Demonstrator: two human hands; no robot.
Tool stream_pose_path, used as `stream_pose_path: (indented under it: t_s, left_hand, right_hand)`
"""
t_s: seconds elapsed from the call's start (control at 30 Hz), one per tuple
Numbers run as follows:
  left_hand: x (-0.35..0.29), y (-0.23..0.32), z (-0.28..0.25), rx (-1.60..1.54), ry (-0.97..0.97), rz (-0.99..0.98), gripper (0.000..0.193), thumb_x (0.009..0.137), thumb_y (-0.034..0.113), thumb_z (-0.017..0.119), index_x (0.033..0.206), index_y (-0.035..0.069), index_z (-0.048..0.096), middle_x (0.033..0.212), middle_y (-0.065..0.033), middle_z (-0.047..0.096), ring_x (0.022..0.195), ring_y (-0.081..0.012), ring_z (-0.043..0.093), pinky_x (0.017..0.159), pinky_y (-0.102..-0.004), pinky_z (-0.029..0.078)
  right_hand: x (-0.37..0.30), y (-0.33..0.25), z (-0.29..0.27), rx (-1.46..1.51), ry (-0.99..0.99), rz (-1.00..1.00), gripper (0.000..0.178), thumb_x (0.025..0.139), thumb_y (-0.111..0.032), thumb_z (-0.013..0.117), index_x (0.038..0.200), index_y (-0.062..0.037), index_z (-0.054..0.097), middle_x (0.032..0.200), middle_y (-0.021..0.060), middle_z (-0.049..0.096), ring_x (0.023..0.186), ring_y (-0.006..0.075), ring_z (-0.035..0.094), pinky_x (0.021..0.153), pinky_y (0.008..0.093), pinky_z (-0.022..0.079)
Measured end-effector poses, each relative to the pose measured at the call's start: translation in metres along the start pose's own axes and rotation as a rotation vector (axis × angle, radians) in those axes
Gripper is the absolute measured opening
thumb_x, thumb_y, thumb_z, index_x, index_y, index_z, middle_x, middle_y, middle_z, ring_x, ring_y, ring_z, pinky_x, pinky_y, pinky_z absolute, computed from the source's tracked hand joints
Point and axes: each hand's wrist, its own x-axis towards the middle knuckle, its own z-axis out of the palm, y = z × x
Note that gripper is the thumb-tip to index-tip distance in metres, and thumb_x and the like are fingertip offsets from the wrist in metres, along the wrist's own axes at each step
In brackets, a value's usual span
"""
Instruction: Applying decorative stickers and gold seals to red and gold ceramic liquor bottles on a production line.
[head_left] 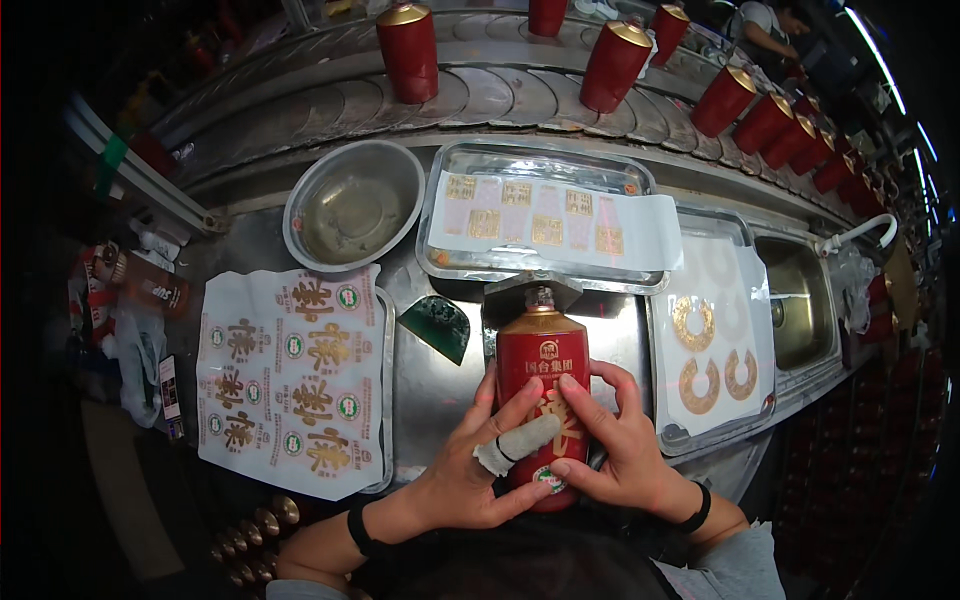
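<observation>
A red bottle (520, 349) with a gold shoulder and a bare glass neck leans in a metal rest in front of me. Both my hands close around its sides, with fingers and thumbs pressed on its front over gold characters and a small green-and-white round label (548, 478). My left hand (470, 470) wears a grey cloth sleeve (528, 438) on one finger. From the other side, my right hand (628, 445) grips the bottle, its thumb beside the round label. A dark green scraper-like plate (438, 328) lies left of the bottle.
On the left is a sticker sheet (250, 312) on a tray. Behind it stands a metal bowl (365, 215). Ahead, a tray (440, 255) holds a gold label sheet; at right lie gold ring stickers (693, 322) beside a sink (803, 335). Red bottles (408, 62) line the conveyor (490, 95).
</observation>
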Motion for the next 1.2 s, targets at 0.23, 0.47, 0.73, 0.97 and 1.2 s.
stream_pose_path:
  t_s: [0.23, 0.47, 0.73, 0.97, 1.2]
  left_hand:
    - [-0.0024, -0.0042, 0.0002, -0.002, 0.002, 0.016, 0.071, 0.081, 0.025, 0.078, 0.145, 0.017, 0.047, 0.159, -0.0131, 0.034, 0.143, -0.0569, 0.022, 0.118, -0.0623, 0.019]
    - [-0.0014, -0.0012, -0.0018, -0.015, -0.007, -0.018, 0.074, 0.08, 0.024, 0.079, 0.147, 0.018, 0.045, 0.16, -0.0122, 0.033, 0.143, -0.0583, 0.019, 0.118, -0.0623, 0.02]
    - [-0.0012, -0.0027, -0.0018, -0.015, -0.016, -0.01, 0.074, 0.081, 0.024, 0.079, 0.146, 0.018, 0.046, 0.16, -0.013, 0.032, 0.144, -0.0581, 0.019, 0.118, -0.0614, 0.021]
    - [-0.0015, -0.0044, -0.0042, -0.006, -0.005, -0.003, 0.071, 0.081, 0.025, 0.078, 0.144, 0.017, 0.048, 0.16, -0.0138, 0.032, 0.143, -0.0593, 0.019, 0.118, -0.0611, 0.022]
    - [-0.0059, -0.004, -0.0048, 0.005, -0.002, -0.003, 0.07, 0.081, 0.025, 0.078, 0.144, 0.015, 0.048, 0.159, -0.0158, 0.031, 0.143, -0.0597, 0.018, 0.117, -0.0603, 0.023]
  right_hand:
    - [0.0001, 0.0003, 0.0016, 0.004, 0.001, -0.002, 0.076, 0.08, -0.035, 0.08, 0.147, -0.0181, 0.049, 0.141, 0.0253, 0.037, 0.1, 0.0358, 0.066, 0.077, 0.0381, 0.059]
    - [0.0008, -0.0004, 0.0021, 0.004, 0.001, 0.007, 0.076, 0.08, -0.036, 0.079, 0.147, -0.0176, 0.049, 0.14, 0.0254, 0.038, 0.101, 0.0368, 0.066, 0.077, 0.0386, 0.059]
    - [0.0013, -0.0006, 0.0017, 0.01, 0.004, 0.008, 0.077, 0.08, -0.035, 0.08, 0.147, -0.0161, 0.049, 0.14, 0.0252, 0.037, 0.102, 0.0357, 0.066, 0.078, 0.0381, 0.059]
    - [0.0062, 0.0014, 0.0001, 0.019, 0.01, -0.018, 0.076, 0.08, -0.033, 0.08, 0.148, -0.0164, 0.048, 0.14, 0.0247, 0.037, 0.103, 0.0357, 0.065, 0.078, 0.0384, 0.059]
    - [0.0046, -0.0055, 0.0041, -0.014, -0.022, 0.028, 0.076, 0.08, -0.032, 0.079, 0.148, -0.0168, 0.048, 0.139, 0.0259, 0.037, 0.114, 0.0378, 0.059, 0.081, 0.0387, 0.058]
